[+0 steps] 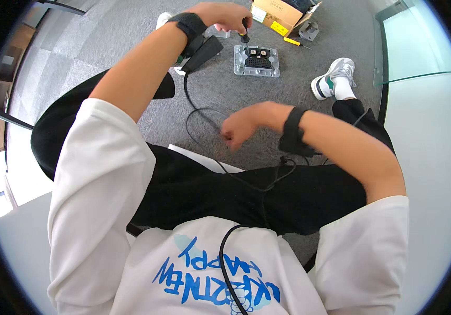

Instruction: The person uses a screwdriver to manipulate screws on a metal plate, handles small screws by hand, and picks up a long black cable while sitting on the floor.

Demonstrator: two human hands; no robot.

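My left hand reaches far forward, its fingers closed round the dark handle of a screwdriver. The screwdriver points down at the upper left of a clear plastic casing. Set in this casing is a black part with two round metallic pieces on it. Nearer to me, my right hand is above the carpet with its fingers curled together. Motion blurs it a little, and I cannot make out what its fingertips hold, if anything. A thin black cable loops beside that hand.
An open cardboard box stands beyond the casing. Beside it lie a yellow-handled screwdriver and a grey part. A clear plastic piece is by my left hand. My sneaker and a glass panel border the right.
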